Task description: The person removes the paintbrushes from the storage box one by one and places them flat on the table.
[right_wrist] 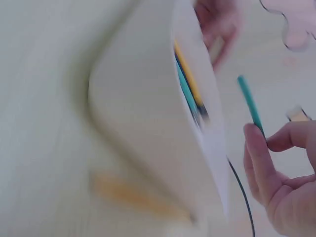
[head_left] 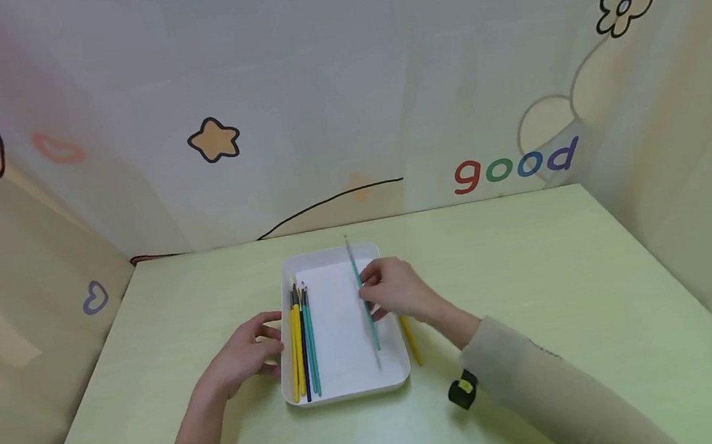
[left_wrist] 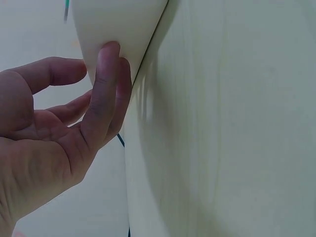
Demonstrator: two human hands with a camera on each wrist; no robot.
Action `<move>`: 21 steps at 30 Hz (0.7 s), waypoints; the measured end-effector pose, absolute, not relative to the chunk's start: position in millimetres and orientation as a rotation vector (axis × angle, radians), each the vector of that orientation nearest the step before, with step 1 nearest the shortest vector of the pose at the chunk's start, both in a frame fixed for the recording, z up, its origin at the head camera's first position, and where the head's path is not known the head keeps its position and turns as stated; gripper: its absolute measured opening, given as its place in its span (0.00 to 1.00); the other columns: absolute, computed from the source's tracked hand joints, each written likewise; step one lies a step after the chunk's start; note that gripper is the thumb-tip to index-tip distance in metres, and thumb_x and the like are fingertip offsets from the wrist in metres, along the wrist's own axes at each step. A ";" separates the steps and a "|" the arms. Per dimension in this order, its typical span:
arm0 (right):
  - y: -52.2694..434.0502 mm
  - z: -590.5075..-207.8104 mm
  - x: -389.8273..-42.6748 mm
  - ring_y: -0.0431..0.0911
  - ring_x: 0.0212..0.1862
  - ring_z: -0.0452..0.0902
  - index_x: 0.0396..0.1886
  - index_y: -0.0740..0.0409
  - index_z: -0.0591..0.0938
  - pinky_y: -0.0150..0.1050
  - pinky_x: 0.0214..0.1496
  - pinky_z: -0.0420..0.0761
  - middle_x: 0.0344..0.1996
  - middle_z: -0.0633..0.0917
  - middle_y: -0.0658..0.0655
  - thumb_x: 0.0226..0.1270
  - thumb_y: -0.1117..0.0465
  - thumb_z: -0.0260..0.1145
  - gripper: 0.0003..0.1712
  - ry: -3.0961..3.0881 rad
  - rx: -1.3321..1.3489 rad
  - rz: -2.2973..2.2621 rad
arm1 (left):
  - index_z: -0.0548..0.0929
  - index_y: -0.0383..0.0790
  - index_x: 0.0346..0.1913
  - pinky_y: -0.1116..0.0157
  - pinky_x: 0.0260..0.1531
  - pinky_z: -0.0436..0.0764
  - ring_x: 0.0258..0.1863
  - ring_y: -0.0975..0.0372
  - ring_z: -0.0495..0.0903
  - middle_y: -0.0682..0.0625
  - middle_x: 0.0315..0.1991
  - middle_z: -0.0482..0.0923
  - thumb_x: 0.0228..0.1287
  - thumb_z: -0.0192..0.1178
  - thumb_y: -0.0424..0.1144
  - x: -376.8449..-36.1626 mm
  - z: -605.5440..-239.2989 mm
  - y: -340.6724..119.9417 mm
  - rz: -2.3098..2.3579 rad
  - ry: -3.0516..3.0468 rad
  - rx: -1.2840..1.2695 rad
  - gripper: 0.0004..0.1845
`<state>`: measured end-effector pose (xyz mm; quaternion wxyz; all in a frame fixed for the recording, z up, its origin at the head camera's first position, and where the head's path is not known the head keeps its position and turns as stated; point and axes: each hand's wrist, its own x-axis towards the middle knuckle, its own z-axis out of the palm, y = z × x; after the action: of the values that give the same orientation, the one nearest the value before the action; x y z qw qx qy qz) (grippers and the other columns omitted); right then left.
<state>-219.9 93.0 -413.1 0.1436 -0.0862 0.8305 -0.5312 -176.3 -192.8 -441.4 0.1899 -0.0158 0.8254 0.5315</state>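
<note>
1. A teal paintbrush (head_left: 363,302) is pinched between thumb and fingertips of the right hand (head_left: 397,292), held over the right part of the white tray (head_left: 355,390), its bristle tip pointing to the far side.
2. The left hand (head_left: 245,352) is laid against the tray's left wall; in the left wrist view its fingers (left_wrist: 106,94) are seen nearly straight, pressing on the outer wall and curled round nothing.
3. 4 or so brushes, yellow and teal among them (head_left: 302,345), lie side by side along the tray's left inner edge. 1 yellow brush (head_left: 411,342) lies on the green table (head_left: 535,289) just beside the tray's right wall.
4. Handling, as judged: the brush is light, thin and stiff, with a smooth handle likely to roll or slip. It is best taken mid-handle in a fingertip pinch, as it is now. The bristle end is delicate and is best left untouched.
5. The tray is judged light and rigid, likely to slide unless steadied.
6. Writing: "good" (head_left: 517,165) is read on the far wall in coloured letters. No brand or label can be made out on brushes or tray.
</note>
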 end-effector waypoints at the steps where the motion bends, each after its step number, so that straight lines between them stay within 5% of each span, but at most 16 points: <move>1: 107.3 -411.5 -221.1 0.50 0.31 0.85 0.51 0.74 0.78 0.46 0.32 0.89 0.36 0.83 0.63 0.68 0.70 0.62 0.15 2.407 -0.224 -1.552 | 0.65 0.35 0.75 0.58 0.38 0.88 0.42 0.50 0.80 0.35 0.56 0.70 0.69 0.58 0.28 -176.3 -441.2 -192.6 1.499 2.320 -0.035 0.32; 8: 169.6 -433.3 -227.3 0.47 0.28 0.84 0.52 0.74 0.78 0.40 0.30 0.88 0.36 0.82 0.62 0.70 0.69 0.64 0.15 2.563 -0.069 -1.336 | 0.65 0.35 0.75 0.57 0.39 0.88 0.43 0.49 0.80 0.35 0.57 0.70 0.70 0.58 0.29 -174.9 -436.5 -194.9 1.500 2.337 -0.026 0.32; 16: 168.1 -453.3 -225.2 0.44 0.19 0.82 0.47 0.74 0.79 0.36 0.27 0.84 0.24 0.84 0.57 0.66 0.69 0.69 0.14 2.696 -0.155 -1.080 | 0.66 0.34 0.74 0.58 0.37 0.89 0.43 0.50 0.81 0.35 0.56 0.71 0.68 0.58 0.29 -174.4 -438.9 -193.2 1.495 2.372 -0.035 0.31; 21: 165.3 -450.1 -221.7 0.44 0.21 0.80 0.47 0.71 0.79 0.35 0.28 0.81 0.27 0.83 0.56 0.68 0.63 0.71 0.16 2.782 -0.158 -1.008 | 0.68 0.34 0.73 0.58 0.36 0.89 0.42 0.50 0.81 0.35 0.56 0.72 0.68 0.57 0.28 -172.7 -438.8 -193.0 1.481 2.407 -0.060 0.30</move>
<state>-221.7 165.3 -450.1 0.0891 -0.0530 0.9352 -0.3387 -172.7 -193.0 -438.8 0.1570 -0.0208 0.8409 0.5175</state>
